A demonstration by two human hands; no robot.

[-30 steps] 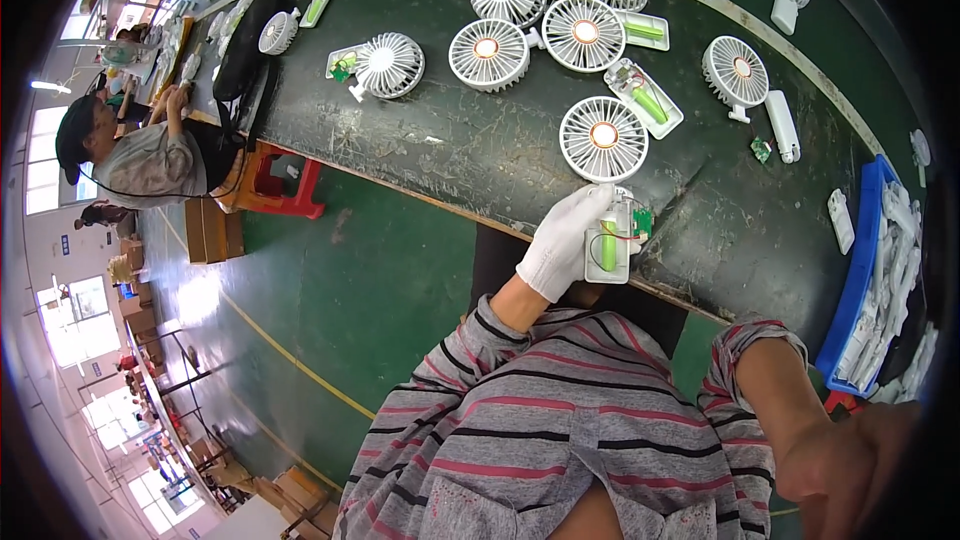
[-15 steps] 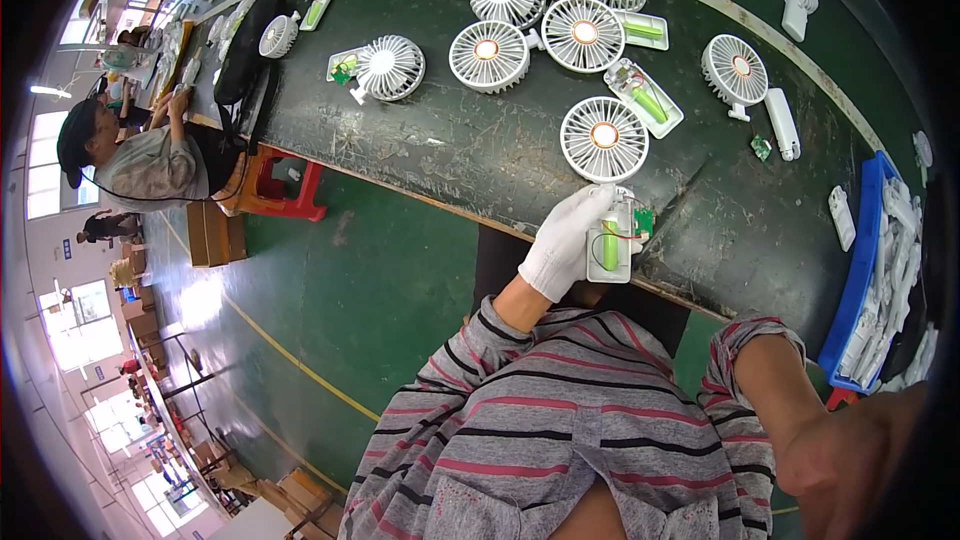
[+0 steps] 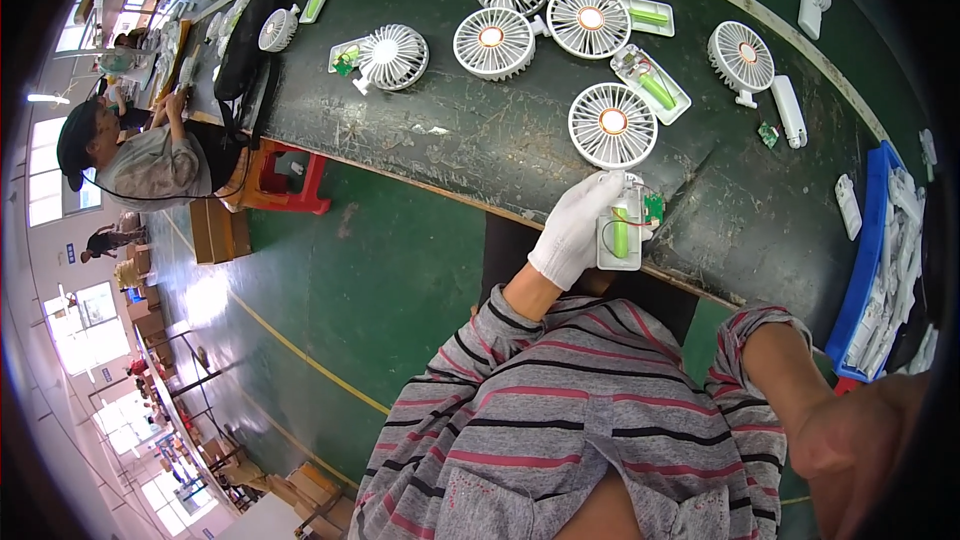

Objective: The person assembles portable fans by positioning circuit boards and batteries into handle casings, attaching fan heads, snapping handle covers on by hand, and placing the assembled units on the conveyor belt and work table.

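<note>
My left hand (image 3: 577,230), in a white glove, is closed around the neck of a small white handheld fan at the table's front edge. The round grille of the held handheld fan (image 3: 613,126) points away from me. Its opened handle shows a green battery (image 3: 620,232), thin wires and a green circuit board (image 3: 653,208) hanging at the side. My right hand (image 3: 850,445), bare, is raised close to the camera at the lower right; its fingers are hidden, so what it holds cannot be made out.
Several opened white fans (image 3: 493,44) lie across the dark worktable (image 3: 450,155). At right sits another fan (image 3: 741,57) beside a handle cover (image 3: 789,111). A blue bin (image 3: 853,310) holds white plastic parts. Left, a person (image 3: 150,160) works near a red stool (image 3: 312,185).
The view has shifted slightly, so the table's things sit a little differently in the picture. My left hand keeps its hold on the fan; the right hand stays raised.
</note>
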